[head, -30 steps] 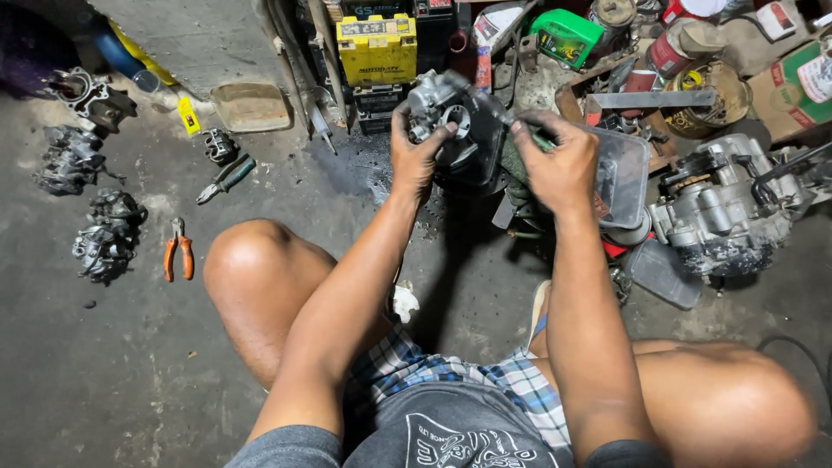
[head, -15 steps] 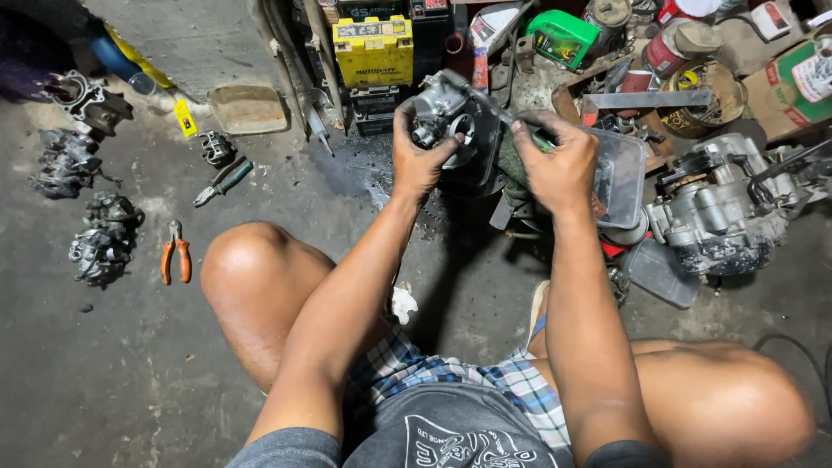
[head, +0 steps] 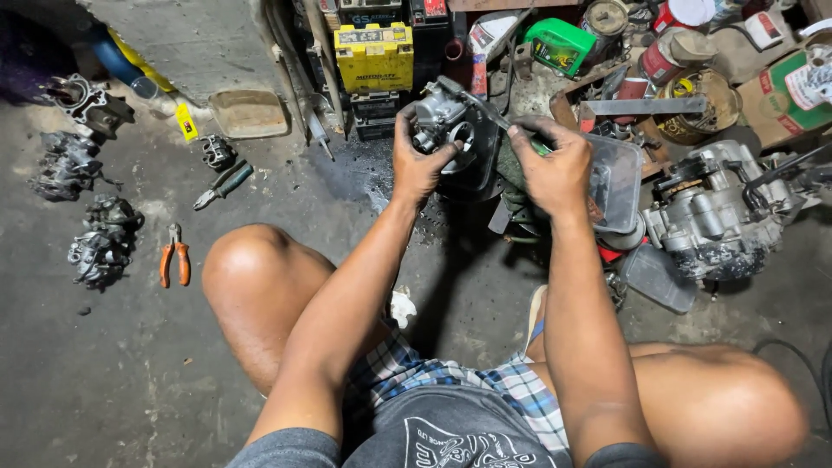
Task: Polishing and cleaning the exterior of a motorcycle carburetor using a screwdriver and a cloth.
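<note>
I sit on a stained concrete floor with my knees apart. My left hand [head: 419,160] grips a grey metal carburetor [head: 444,117] from below and holds it up in front of me. My right hand [head: 550,165] is closed around a thin tool with a green handle [head: 518,130], whose shaft points at the carburetor's side. Under my right hand stands a clear plastic tub [head: 617,178].
An engine block [head: 715,217] lies at the right. A yellow battery [head: 374,56] stands behind. On the left floor lie orange pliers [head: 174,256], green-handled pliers [head: 222,185], a tan tray [head: 249,113] and several dirty carburetors [head: 102,243]. Cans and a green bottle [head: 562,43] crowd the back.
Both hands stay on the carburetor and tool with only small shifts. The view has shifted slightly.
</note>
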